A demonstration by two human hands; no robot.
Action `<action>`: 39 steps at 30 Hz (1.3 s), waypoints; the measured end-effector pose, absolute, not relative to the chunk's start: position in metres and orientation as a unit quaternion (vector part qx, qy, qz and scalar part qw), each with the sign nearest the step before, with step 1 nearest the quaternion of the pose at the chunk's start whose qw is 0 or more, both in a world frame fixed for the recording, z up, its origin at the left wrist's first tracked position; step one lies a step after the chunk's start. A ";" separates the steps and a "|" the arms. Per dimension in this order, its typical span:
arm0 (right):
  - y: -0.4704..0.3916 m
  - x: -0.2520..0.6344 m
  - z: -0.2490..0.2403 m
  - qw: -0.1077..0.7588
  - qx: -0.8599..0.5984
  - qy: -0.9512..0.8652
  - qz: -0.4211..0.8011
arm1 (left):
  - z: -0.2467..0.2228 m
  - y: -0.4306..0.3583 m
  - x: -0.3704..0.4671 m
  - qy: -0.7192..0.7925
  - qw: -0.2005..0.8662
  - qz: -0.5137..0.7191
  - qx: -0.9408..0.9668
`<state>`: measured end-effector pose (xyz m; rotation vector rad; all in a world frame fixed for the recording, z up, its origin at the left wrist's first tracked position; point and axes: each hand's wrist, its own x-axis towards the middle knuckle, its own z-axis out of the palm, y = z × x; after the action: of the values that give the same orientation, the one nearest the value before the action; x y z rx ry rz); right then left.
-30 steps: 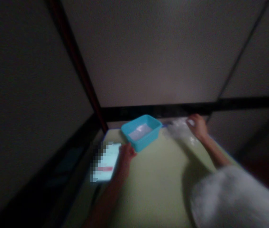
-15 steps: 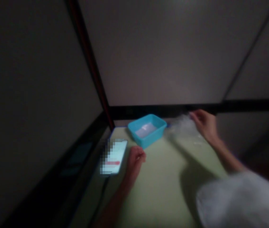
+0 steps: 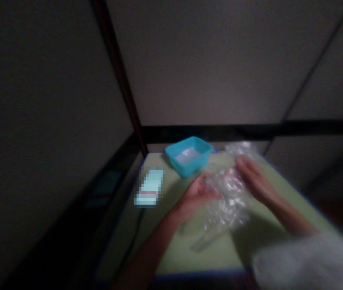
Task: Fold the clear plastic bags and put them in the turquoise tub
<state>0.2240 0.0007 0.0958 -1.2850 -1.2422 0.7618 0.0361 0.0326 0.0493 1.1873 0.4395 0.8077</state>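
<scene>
A crumpled, see-through plastic bag [image 3: 230,205] hangs between my two hands over the table, its lower corner stretching toward the front left. My left hand [image 3: 197,193] grips its left side, with the fingers partly covered by the shiny film. At the upper right, my right hand [image 3: 252,177] has hold of the bag with thumb and fingers, and blur hides the exact grip. More clear plastic [image 3: 242,149] shows just beyond my right hand; I cannot tell whether it belongs to the same bag.
A light blue plastic basket [image 3: 183,171] with something whitish in it stands at the table's back. To the left lies a lit phone [image 3: 150,187] with a dark cable [image 3: 133,237]. Walls rise behind and left of the pale green table [image 3: 174,259].
My left hand has moved right, from beside the phone to the plastic. My right hand has brought the bag nearer and lower, where it now spreads between both hands.
</scene>
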 end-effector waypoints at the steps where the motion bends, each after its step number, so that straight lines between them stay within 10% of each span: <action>1: 0.001 0.226 0.090 0.542 -0.555 -0.545 0.316 | 0.046 0.031 0.033 0.218 0.743 0.359 0.521; 12: 0.037 0.249 0.009 0.292 -0.500 -0.781 0.235 | -0.025 0.039 -0.007 0.376 0.649 0.308 0.586; 39: 0.032 0.209 -0.001 0.464 -0.429 -0.582 0.512 | -0.030 0.068 -0.004 0.446 0.615 0.488 0.430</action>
<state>0.2094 0.0319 -0.0007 -1.0537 -1.4295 1.2586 -0.0042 0.0677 -0.0299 0.9915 1.0269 1.1246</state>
